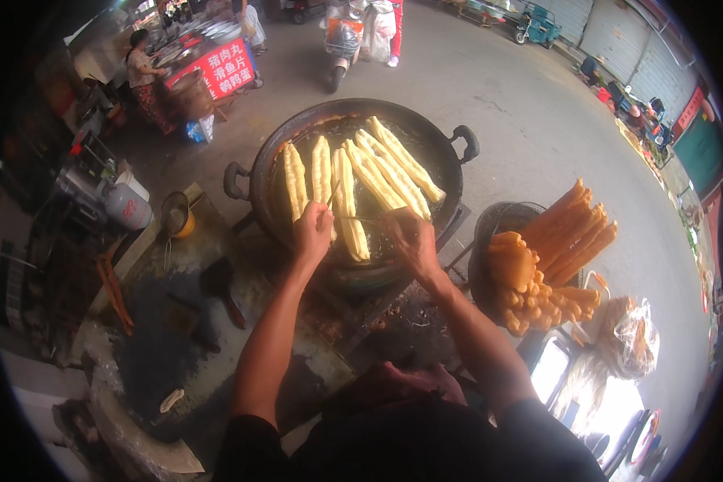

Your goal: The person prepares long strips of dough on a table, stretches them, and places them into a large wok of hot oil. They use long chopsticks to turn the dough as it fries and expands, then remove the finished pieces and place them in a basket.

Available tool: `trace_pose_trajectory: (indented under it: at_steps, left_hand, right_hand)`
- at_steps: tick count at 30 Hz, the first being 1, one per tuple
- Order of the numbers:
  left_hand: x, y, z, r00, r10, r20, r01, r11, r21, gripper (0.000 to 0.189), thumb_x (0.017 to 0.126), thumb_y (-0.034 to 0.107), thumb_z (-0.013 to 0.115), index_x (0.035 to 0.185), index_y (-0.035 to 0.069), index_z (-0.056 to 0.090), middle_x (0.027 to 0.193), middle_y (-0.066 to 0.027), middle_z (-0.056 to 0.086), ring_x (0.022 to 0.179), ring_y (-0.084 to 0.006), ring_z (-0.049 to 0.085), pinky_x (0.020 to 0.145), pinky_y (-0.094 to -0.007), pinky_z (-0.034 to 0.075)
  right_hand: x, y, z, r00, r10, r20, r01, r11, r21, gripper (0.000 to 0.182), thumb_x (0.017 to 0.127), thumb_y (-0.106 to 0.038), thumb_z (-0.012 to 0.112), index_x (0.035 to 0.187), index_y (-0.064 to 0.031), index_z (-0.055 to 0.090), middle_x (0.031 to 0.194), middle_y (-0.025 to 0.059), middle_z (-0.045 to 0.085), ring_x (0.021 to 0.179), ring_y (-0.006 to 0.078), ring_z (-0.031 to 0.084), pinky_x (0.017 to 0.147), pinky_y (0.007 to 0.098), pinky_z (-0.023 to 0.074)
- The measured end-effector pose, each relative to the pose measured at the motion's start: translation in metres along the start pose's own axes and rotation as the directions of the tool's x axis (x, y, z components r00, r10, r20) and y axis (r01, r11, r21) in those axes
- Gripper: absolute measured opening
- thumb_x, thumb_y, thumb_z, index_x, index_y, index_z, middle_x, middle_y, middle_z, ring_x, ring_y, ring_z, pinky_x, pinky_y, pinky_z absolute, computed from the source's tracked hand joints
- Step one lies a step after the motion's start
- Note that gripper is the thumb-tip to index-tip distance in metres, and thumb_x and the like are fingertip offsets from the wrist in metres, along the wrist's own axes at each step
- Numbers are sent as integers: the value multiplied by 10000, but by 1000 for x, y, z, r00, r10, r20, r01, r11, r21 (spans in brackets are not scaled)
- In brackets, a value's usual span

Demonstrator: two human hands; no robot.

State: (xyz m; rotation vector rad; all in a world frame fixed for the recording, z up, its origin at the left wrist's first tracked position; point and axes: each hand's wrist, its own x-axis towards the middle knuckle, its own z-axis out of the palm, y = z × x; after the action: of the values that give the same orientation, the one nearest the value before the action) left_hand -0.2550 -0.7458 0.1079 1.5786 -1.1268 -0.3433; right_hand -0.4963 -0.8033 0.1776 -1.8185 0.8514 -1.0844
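Note:
Several pale fried dough sticks lie side by side in dark oil in a large black two-handled wok. My left hand, over the wok's near left part, grips a thin stick that points up and away. Over the near right part is my right hand, its fingers closed on a thin rod that reaches left across a dough stick. Both tools look like thin cooking sticks; their exact kind is unclear. Right of the wok, a wire basket holds browned dough sticks.
Left of me is a worktable with a wooden-handled tool, a small dough piece and a ladle. A gas cylinder stands beyond. Farther off are a scooter and a person at a stall.

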Motion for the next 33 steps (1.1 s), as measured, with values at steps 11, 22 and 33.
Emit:
trace_pose_trajectory:
  at_steps: [11,22,33]
  left_hand:
    - [-62,7,-51,998,-61,11,62,992,-107,154,1040,119,570,1146,9,588,957,-70,713,885,-125,674,740,-274,513]
    - [-80,11,-80,987,-98,-127,96,995,-20,168,1041,78,565,1162,-36,588,1015,-123,715,975,-176,692,881,-312,536]
    - [-100,28,-85,995,-50,-86,50,999,3,162,1034,107,564,1143,-7,603,949,-67,716,761,-103,573,718,-276,494]
  right_hand:
    - [21,20,-33,970,-35,-241,4,992,-127,137,1001,-138,655,1047,-10,676,818,143,657,718,192,595,700,364,504]
    - [13,26,-24,982,-183,-41,170,961,-217,152,918,-31,644,1069,-42,659,1032,218,668,918,422,663,803,437,537]
    - [49,56,-45,951,-304,60,307,901,-306,154,937,-59,611,1079,-45,668,973,202,682,859,423,667,748,440,521]
